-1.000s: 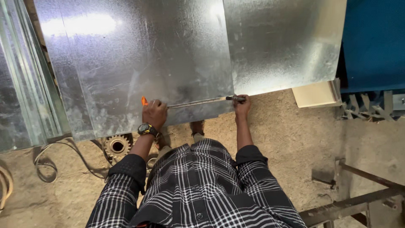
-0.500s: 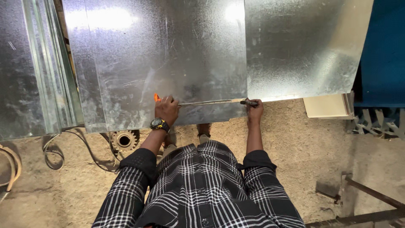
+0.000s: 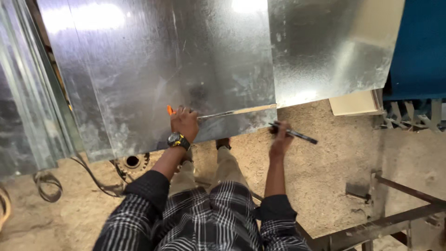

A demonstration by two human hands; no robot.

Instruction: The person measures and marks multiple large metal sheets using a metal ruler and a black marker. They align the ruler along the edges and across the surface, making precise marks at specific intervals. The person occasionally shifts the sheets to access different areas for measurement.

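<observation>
Left hand: our left hand [image 3: 184, 123] lies palm down near the lower edge of the big galvanised sheet [image 3: 153, 69], its grip closed over the end of a long metal ruler [image 3: 234, 112]; an orange tip [image 3: 170, 110] pokes out just beside the fingers.
Ruler: it lies flat on the sheet, running from our left hand to the sheet's right edge, close to the lower edge.
Right hand: our right hand [image 3: 280, 139] is off the sheet, over the sandy floor [image 3: 325, 158], its grip pinched shut on a black marker [image 3: 293, 133] that points out to the right.
Wrist: a dark watch with a yellow rim [image 3: 178, 140] sits on our left wrist.
Second sheet: another galvanised sheet [image 3: 334, 51] lies just beside the first, on the right.
Left side: ribbed metal panels [image 3: 28, 93] lean beside the big sheet; a gear wheel [image 3: 132, 161] and a dark cable [image 3: 88, 174] lie on the floor below.
Right side: a blue panel [image 3: 418, 46] and a rusty steel frame [image 3: 395, 218].
</observation>
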